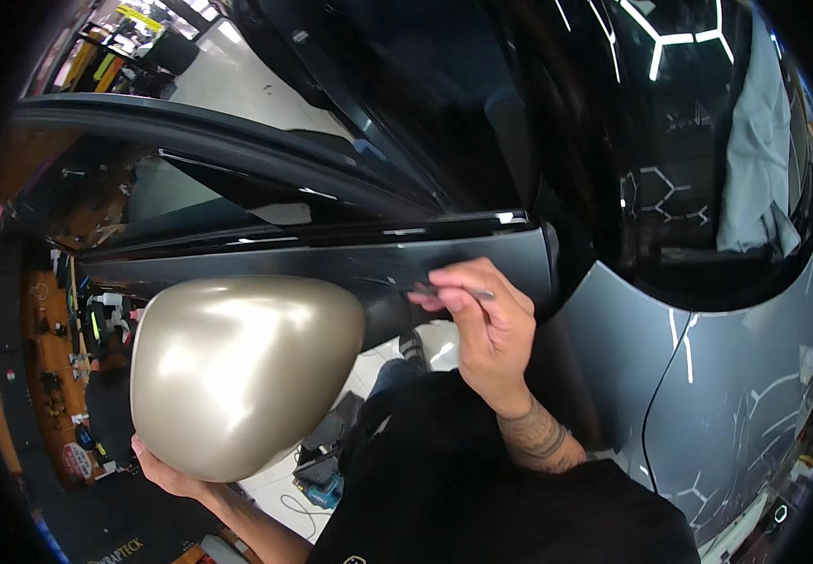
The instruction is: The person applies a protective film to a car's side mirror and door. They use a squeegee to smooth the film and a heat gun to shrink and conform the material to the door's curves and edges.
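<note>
Mirror cap (242, 371): champagne-gold, glossy, rounded, streaked with light, sitting left of centre against the grey door (482, 258). Cupped from below by left hand (167, 470), fingers mostly hidden. Right hand (482, 324), further right, pinching a thin dark tool (444, 291) near the door's edge.

Bright overhead strip lights, glare on glossy panels, dark vignette, fisheye bending
</note>
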Action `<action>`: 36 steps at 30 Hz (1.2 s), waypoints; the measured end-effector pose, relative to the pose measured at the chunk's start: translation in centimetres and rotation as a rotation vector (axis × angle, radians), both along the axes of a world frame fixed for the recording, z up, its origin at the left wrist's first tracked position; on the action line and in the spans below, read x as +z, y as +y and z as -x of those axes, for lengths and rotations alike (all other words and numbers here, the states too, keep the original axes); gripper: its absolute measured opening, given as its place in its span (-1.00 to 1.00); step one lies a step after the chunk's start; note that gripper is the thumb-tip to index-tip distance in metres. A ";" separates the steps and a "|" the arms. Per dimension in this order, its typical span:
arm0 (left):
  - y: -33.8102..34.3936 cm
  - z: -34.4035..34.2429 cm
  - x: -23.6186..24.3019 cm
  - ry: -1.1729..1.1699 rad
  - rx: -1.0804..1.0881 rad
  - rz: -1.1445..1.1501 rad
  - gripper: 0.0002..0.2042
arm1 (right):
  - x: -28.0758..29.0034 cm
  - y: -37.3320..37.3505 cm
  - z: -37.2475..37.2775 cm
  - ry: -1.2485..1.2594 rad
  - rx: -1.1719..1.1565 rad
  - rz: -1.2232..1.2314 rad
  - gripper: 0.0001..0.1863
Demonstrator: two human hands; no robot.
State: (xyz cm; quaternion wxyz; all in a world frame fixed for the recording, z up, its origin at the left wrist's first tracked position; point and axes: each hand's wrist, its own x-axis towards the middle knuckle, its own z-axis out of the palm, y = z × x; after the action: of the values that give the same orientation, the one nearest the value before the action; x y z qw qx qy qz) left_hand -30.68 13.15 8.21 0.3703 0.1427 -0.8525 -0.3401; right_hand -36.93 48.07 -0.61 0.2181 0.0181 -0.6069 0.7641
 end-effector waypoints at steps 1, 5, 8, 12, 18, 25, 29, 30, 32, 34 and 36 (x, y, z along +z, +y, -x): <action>-0.5 -0.6 0.1 0.007 -0.022 -0.053 -0.74 | -0.1 -0.5 0.2 0.018 -0.024 -0.014 -0.86; -1.3 -0.9 -0.2 0.039 -0.133 -0.211 -0.72 | -1.4 -1.9 0.9 0.032 -0.068 -0.070 -0.85; -2.8 -0.6 -0.6 0.039 -0.230 -0.178 -0.71 | -1.2 -2.6 1.2 0.093 -0.155 -0.118 -0.87; -3.7 -0.6 -0.4 0.058 -0.323 -0.330 -0.70 | -1.2 -3.7 1.0 0.106 -0.241 -0.201 -0.87; -5.8 -0.1 -0.4 0.033 -0.527 -0.300 -0.70 | -0.6 -5.9 1.1 0.142 -0.395 -0.233 -0.88; -7.8 0.1 -0.3 0.028 -0.430 -0.079 -0.67 | -0.8 -7.1 1.5 0.184 -0.548 -0.228 -0.86; -7.3 0.5 0.0 0.021 -0.418 -0.127 -0.68 | -1.1 -7.8 1.9 0.177 -0.578 -0.165 -0.85; -7.1 0.4 -0.4 0.049 -0.318 -0.069 -0.69 | -1.2 -7.9 2.0 0.178 -0.576 -0.160 -0.84; -7.2 0.5 -0.4 0.054 -0.313 -0.028 -0.69 | -1.3 -8.1 2.4 0.197 -0.586 -0.149 -0.83; -7.0 0.5 -0.1 0.051 -0.359 -0.041 -0.69 | -1.3 -8.1 2.3 0.206 -0.602 -0.164 -0.82; -6.5 0.3 0.3 0.039 -0.458 -0.106 -0.69 | -1.3 -8.1 2.2 0.223 -0.605 -0.179 -0.81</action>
State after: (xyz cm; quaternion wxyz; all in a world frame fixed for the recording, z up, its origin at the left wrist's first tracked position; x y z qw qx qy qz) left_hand -30.94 6.64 8.49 0.2918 -0.0416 -0.8363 -0.4624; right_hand -39.18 39.95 -1.90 0.4975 -0.0602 -0.6220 0.6017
